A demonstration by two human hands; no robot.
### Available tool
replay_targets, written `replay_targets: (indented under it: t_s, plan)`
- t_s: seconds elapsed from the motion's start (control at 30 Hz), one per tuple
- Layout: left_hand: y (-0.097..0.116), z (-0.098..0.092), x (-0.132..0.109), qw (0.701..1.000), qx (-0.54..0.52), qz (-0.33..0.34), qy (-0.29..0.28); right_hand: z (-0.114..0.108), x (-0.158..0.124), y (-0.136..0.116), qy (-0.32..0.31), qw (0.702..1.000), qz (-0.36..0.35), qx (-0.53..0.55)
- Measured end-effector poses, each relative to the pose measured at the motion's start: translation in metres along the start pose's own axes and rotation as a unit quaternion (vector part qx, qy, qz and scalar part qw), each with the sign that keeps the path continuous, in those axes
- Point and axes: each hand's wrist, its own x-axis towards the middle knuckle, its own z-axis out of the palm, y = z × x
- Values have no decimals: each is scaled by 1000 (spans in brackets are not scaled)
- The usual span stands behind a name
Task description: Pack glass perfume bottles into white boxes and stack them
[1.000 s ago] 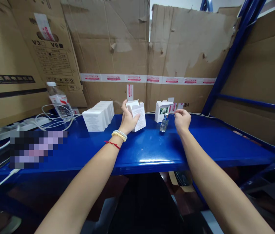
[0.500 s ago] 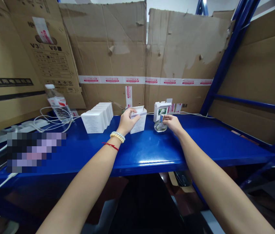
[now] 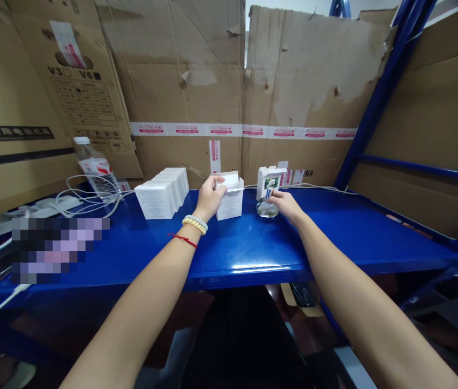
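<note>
In the middle of the shelf stands a small white carton (image 3: 230, 204) with its top flap up and fine print on its front. My left hand (image 3: 211, 195) is closed on the carton's upper left edge, thumb near the opening. To the right, my right hand (image 3: 286, 205) pinches the silvery neck or cap of a round clear glass bottle (image 3: 267, 209), which looks like a perfume bottle. The bottle is at the shelf surface. Just behind it stands another white carton (image 3: 263, 182) with a picture on it and its top flaps up.
A row of several white cartons (image 3: 158, 201) stands left of my left hand. Farther left are a plastic water bottle (image 3: 98, 175), coiled white cables (image 3: 68, 197), a power strip (image 3: 56, 207) and a blurred-out item (image 3: 64, 248). Cardboard sheets (image 3: 184, 97) wall the blue shelf (image 3: 334, 232).
My left hand's fingers have shifted from across the carton's front to its top left edge. The glass bottle has turned slightly in my right hand, and the view has tilted a little.
</note>
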Motion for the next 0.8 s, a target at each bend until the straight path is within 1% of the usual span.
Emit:
replay_targets:
  t_s: [0.13,0.27,0.4,0.67,0.8]
  plan:
    - [0,0,0,1000,12,10,-11,1,2,2,3,1000,0,2]
    - [-2,-2,1,1000,0,17,-22,0,3,2,-2,1000,-3,18]
    - [-3,-6,2,998,-16,38,-37,0,3,1,10,999,7,40]
    - [13,-10,-5,996,19,50,-70,0,6,6,13,999,1,32]
    - [16,-12,-7,995,49,61,-63,-1,8,8,15,1000,-2,25]
